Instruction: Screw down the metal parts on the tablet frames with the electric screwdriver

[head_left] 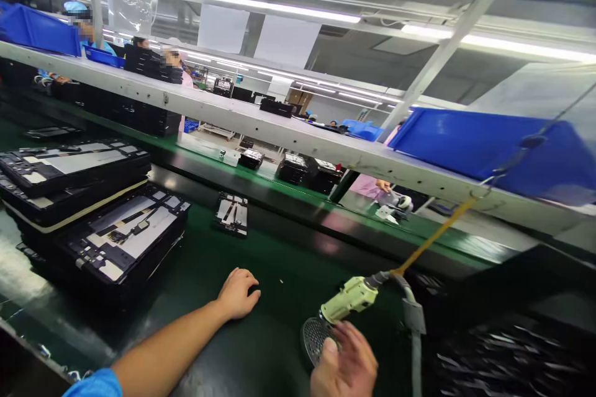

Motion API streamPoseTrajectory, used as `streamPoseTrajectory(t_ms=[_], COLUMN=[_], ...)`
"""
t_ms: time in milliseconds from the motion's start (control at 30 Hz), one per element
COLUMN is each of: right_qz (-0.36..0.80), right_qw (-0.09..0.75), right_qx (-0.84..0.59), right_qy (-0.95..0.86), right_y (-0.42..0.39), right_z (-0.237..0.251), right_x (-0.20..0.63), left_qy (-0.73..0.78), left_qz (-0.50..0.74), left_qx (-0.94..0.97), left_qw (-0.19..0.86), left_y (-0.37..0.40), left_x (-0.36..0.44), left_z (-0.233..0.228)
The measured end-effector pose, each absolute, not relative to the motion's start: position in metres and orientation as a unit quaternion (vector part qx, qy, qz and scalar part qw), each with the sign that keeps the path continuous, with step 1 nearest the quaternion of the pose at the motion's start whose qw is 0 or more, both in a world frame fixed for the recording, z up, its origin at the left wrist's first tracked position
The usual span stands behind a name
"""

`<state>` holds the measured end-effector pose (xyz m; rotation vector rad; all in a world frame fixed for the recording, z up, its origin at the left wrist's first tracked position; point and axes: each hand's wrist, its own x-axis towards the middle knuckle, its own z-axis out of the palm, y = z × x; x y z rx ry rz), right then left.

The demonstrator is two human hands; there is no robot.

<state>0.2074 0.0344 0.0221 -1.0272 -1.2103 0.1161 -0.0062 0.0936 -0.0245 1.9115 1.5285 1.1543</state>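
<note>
A round mesh disc (315, 339) is pinched by the right hand (345, 368) at lower centre; the left hand (237, 293) is laid loosely curled on the green surface (288, 298).

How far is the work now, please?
Done: nothing here shows a finished unit. In hand: the right hand is at the hanging tool; the left hand rests on the green mat. Left: opened devices in trays wait in stacks at left.

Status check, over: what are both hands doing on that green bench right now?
Left hand flat on green mat, holding nothing. Right hand at hanging pale-green tool, round mesh disc by its fingers. Opened devices stacked left, apart.
</note>
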Motion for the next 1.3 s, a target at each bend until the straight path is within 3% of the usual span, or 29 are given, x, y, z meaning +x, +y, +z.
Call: streamPoseTrajectory(t_ms=[167, 267, 433, 700, 833, 1300], right_qz=[0.325, 0.379, 0.382, 0.371, 0.347, 0.467], right_qw=[0.416, 0.335, 0.345, 0.471, 0.464, 0.447], right_qx=[-0.505, -0.491, -0.497, -0.508, -0.497, -0.449], right_qy=[-0.683, -0.709, -0.699, -0.619, -0.646, -0.616], right_y=[0.03, 0.032, 0.041, 0.089, 0.105, 0.101], right_z=[0.002, -0.003, -0.004, -0.003, -0.001, -0.004], right_x=[0.188, 0.173, 0.154, 0.105, 0.093, 0.104], left_qy=[0.548, 0.547, 0.545, 0.547, 0.543, 0.523], left_qz=[0.416, 0.422, 0.447, 0.515, 0.543, 0.527], left_qx=[0.693, 0.69, 0.672, 0.608, 0.582, 0.578], left_qw=[0.215, 0.218, 0.229, 0.257, 0.269, 0.339], left_y=[0.093, 0.092, 0.092, 0.094, 0.093, 0.087], left_x=[-0.007, -0.007, -0.006, -0.01, -0.012, -0.014], left_z=[-0.026, -0.025, -0.021, -0.012, -0.007, -0.003])
